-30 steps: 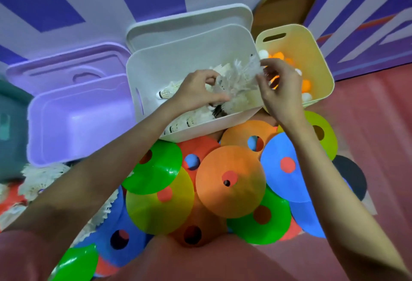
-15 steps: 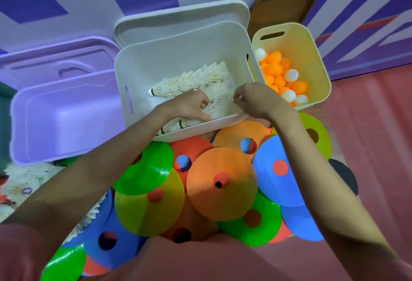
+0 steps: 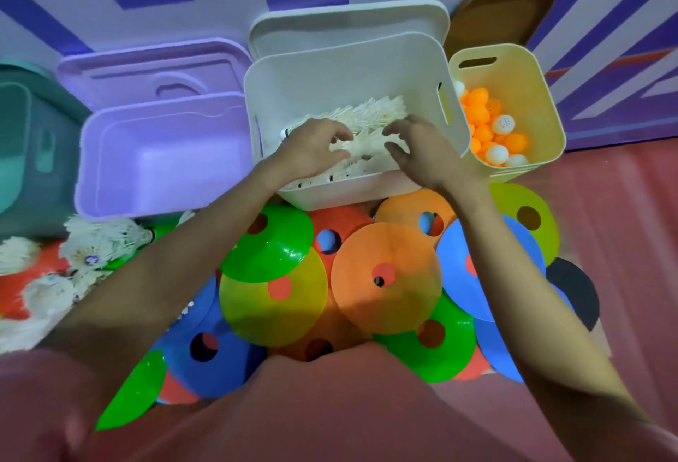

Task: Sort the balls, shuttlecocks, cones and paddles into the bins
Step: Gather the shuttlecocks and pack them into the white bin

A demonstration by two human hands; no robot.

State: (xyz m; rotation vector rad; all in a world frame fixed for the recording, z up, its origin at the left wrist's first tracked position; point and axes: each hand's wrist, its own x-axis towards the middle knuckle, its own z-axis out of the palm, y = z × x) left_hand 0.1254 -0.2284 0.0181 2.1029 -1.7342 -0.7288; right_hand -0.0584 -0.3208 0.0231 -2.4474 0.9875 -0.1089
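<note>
Far left, a teal bin (image 3: 22, 153), contents not visible. Next, the purple bin (image 3: 161, 153) shows nothing inside; loose shuttlecocks (image 3: 102, 241) lie on the floor in front of it, still unsorted. Centre, the white bin (image 3: 352, 69) holds stacked shuttlecocks (image 3: 370, 113). Left hand (image 3: 312, 153) and right hand (image 3: 425, 153) both rest on the feather skirts inside it, fingers curled around them; a light hold, grip looks loose. Judgement: shuttlecocks are very light, feathers brittle and crushable; better taken by the cork end or nested in a stack. Right, the cream bin (image 3: 543, 94) holds orange and white balls (image 3: 491, 131). Flat cones (image 3: 389, 278) overlap on the floor, likely light, flexible, easy to stack.
</note>
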